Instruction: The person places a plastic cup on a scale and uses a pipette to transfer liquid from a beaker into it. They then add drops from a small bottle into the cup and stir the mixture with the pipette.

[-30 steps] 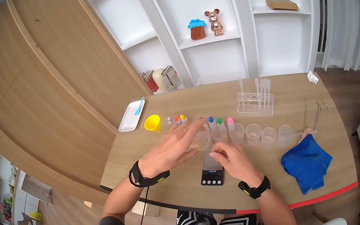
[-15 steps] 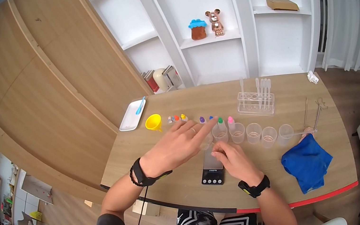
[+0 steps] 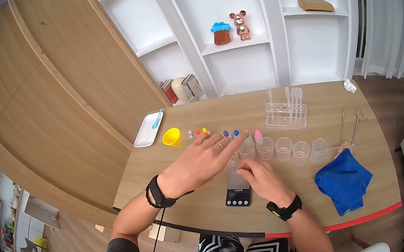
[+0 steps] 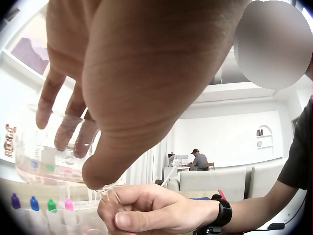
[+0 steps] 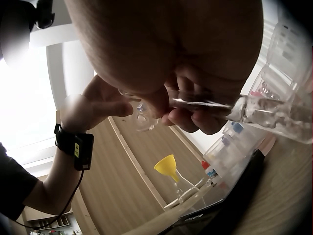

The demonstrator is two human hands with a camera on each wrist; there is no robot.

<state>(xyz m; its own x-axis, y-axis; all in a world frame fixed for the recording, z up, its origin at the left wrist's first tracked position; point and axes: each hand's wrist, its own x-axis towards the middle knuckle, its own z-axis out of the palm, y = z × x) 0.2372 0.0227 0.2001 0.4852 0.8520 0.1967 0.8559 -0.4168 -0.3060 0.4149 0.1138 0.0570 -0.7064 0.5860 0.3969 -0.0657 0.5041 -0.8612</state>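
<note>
My left hand (image 3: 199, 160) grips a clear beaker (image 4: 29, 164) with printed marks, fingers along its far wall and thumb at the near side. It is tilted toward my right hand (image 3: 267, 182), and the left hand's back hides most of it in the head view. The right hand's fingers curl round the narrow neck of a clear glass flask (image 5: 276, 117), whose wider body shows in the right wrist view. The beaker's edge comes close to the flask's mouth, right at the right hand's fingers. Under the hands lies a black digital scale (image 3: 238, 198).
Behind the hands stand clear plastic cups (image 3: 284, 149) and bottles with purple, blue, green and pink caps (image 3: 258, 134). A yellow funnel (image 3: 172, 137) and a white tray (image 3: 145, 137) are at left. A pipette rack (image 3: 287, 116) stands farther back; a blue cloth (image 3: 343, 180) lies right.
My left hand has turned and shifted right toward the right hand, tipping the beaker, which is now mostly hidden behind it. The purple-capped bottle has come into view. My right hand has barely moved.
</note>
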